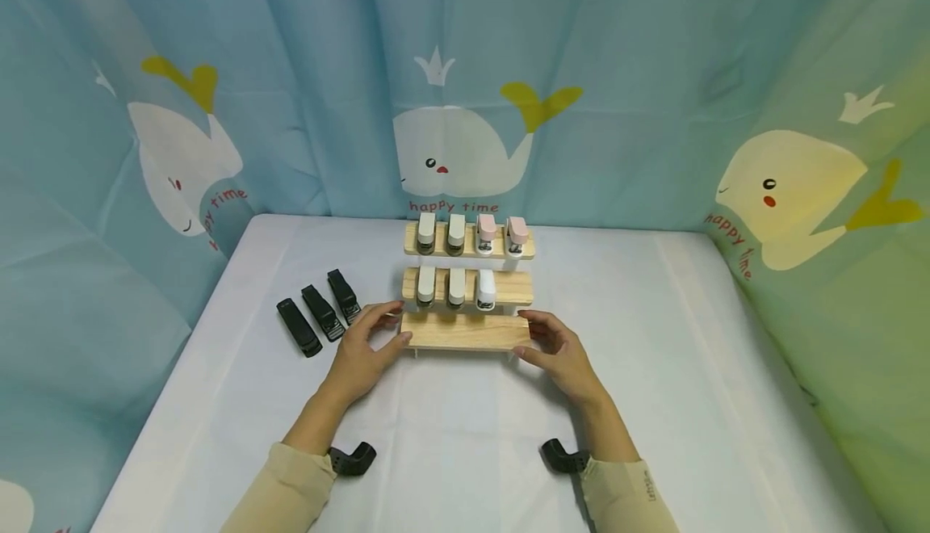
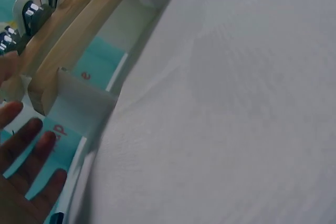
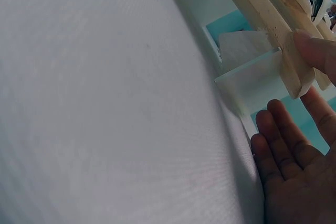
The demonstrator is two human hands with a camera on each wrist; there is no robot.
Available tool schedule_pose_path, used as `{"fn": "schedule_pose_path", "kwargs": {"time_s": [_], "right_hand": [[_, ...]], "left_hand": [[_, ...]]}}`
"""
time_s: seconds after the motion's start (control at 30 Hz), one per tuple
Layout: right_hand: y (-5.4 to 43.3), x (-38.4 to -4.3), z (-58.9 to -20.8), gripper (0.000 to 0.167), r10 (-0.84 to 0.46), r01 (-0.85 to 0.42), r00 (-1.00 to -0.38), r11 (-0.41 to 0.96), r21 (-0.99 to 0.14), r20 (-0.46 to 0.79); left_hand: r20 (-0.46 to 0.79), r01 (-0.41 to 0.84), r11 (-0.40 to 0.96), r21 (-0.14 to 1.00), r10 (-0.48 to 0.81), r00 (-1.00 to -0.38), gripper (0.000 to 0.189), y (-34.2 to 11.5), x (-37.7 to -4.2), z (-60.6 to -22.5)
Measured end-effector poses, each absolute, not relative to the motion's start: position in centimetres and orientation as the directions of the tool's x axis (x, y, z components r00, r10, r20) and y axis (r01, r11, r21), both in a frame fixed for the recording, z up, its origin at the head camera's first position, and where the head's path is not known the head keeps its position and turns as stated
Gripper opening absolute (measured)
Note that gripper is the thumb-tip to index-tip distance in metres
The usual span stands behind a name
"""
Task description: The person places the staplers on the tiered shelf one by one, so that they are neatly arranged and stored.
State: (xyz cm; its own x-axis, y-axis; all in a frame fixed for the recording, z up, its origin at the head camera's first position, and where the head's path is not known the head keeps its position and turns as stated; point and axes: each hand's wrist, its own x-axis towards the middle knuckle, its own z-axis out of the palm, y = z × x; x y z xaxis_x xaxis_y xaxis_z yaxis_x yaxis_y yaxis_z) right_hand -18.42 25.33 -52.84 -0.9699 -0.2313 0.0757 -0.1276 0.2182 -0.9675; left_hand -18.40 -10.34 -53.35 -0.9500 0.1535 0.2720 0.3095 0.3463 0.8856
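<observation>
A three-tier wooden rack (image 1: 465, 333) with pale side supports stands ahead of me. My left hand (image 1: 362, 357) holds the left end of its lowest board, thumb at the front corner and index finger at the back one. The right hand (image 1: 565, 357) pinches the opposite end; the right wrist view shows that thumb (image 3: 315, 51) lying on the wood while the other fingers extend beside it. Beige staplers (image 1: 426, 234) and pink staplers (image 1: 487, 230) line the top tier. On the middle tier sit two beige staplers (image 1: 456, 287) and one white stapler (image 1: 485, 289).
Three black staplers (image 1: 299, 328) lie in a slanted row on the white tablecloth (image 1: 654, 339), left of the rack and near the left hand. A blue curtain (image 1: 639, 113) with whale prints hangs behind the table and along both sides.
</observation>
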Motion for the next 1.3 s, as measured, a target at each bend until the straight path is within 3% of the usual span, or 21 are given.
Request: {"fn": "schedule_pose_path", "kwargs": {"time_s": [0.2,0.63,1.03,1.3], "right_hand": [[25.2,-18.2,-53.0,0.057,-0.223,-0.129,-0.972,0.233,-0.964,0.076],[25.0,-18.1,-53.0,0.056,-0.233,-0.142,-0.968,0.218,-0.966,0.09],[25.1,-18.2,-52.8,0.057,-0.221,-0.134,-0.972,0.226,-0.965,0.083],[25.2,-18.2,-52.7,0.056,-0.214,-0.135,-0.973,0.241,-0.961,0.083]], "left_hand": [[0.302,0.334,0.327,0.884,0.147,-0.942,0.048,-10.6,-18.1,-52.6],[0.332,0.339,0.425,0.839,0.094,-0.939,0.047,-12.3,-17.5,-50.9],[0.364,0.342,0.609,0.715,0.093,-0.927,0.05,-14.8,-18.3,-48.8],[0.281,0.263,0.723,0.638,0.1,-0.955,0.064,-15.9,-19.5,-48.4]]}}
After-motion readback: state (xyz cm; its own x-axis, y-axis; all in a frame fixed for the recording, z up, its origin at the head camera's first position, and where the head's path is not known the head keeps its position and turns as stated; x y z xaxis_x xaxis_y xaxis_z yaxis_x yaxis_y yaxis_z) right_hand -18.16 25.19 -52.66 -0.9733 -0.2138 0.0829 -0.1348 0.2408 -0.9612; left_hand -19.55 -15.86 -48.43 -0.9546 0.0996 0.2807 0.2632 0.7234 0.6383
